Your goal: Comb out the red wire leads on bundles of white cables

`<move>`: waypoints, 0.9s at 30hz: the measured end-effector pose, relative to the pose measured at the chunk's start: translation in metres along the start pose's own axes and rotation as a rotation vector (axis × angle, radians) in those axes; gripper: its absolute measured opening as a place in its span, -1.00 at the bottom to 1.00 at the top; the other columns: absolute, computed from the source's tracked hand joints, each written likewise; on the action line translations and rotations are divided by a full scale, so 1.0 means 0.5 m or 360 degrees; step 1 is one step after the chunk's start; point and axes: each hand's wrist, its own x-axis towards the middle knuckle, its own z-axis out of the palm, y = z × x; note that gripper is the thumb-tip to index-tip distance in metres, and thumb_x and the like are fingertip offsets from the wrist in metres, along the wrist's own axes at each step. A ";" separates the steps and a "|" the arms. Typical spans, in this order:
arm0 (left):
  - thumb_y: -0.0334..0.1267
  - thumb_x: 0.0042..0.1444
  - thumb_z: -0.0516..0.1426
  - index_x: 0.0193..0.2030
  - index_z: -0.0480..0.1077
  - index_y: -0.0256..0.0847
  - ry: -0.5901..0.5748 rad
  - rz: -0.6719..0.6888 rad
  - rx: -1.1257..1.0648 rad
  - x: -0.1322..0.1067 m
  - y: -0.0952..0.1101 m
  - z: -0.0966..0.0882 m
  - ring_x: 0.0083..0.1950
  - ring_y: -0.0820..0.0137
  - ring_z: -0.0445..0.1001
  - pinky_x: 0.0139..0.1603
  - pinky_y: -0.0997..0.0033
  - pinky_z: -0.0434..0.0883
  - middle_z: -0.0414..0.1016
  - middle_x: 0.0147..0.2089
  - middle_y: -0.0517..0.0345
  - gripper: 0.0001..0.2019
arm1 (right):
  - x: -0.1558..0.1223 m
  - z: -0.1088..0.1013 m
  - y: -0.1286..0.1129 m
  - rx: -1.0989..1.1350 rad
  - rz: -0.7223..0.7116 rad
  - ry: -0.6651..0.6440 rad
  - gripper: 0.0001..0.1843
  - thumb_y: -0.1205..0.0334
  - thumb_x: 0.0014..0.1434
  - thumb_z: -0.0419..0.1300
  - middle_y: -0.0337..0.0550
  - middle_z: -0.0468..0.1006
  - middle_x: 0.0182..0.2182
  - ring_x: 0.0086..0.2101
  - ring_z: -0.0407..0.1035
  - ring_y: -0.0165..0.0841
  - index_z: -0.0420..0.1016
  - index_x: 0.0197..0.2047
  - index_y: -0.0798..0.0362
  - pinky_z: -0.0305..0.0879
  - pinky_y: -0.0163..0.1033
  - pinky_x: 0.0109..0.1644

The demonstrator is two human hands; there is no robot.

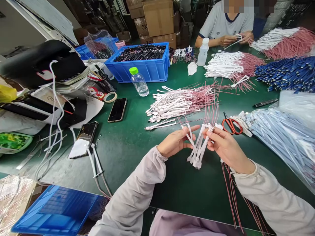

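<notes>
Ahead of me, my left hand (175, 141) pinches the upper part of a white cable with thin pink wires, its index finger stretched to the right. My right hand (226, 146) has its thumb and fingers closed on the top of a small bunch of white cables (200, 149). The bunch's white connector ends point down toward me, and pink wires fan out from its far end. Just beyond both hands lies a larger pile of white cables (169, 103). Orange-handled scissors (231, 126) rest beside my right hand. More pink wires (230, 193) hang below my right wrist.
Bagged pale-blue cables (278, 137) and dark-blue cables (290, 73) lie to the right. A blue bin (142, 70) of black parts, a green-capped bottle (139, 83) and a phone (117, 110) stand or lie leftward. Across the green table (125, 144), a co-worker (226, 28) handles a white piece.
</notes>
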 end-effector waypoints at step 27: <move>-0.08 -0.06 0.27 -0.32 0.28 -0.30 0.0102 -0.0003 0.0383 0.016 -0.022 0.004 -0.36 0.52 0.40 -0.36 0.52 0.29 0.41 -0.42 0.17 -0.64 | -0.010 0.007 0.006 -0.0303 0.0225 -0.0565 -0.69 -0.03 0.19 0.19 -0.21 0.39 -0.41 -0.56 0.13 -0.51 0.45 -0.16 0.04 0.01 -0.36 -0.54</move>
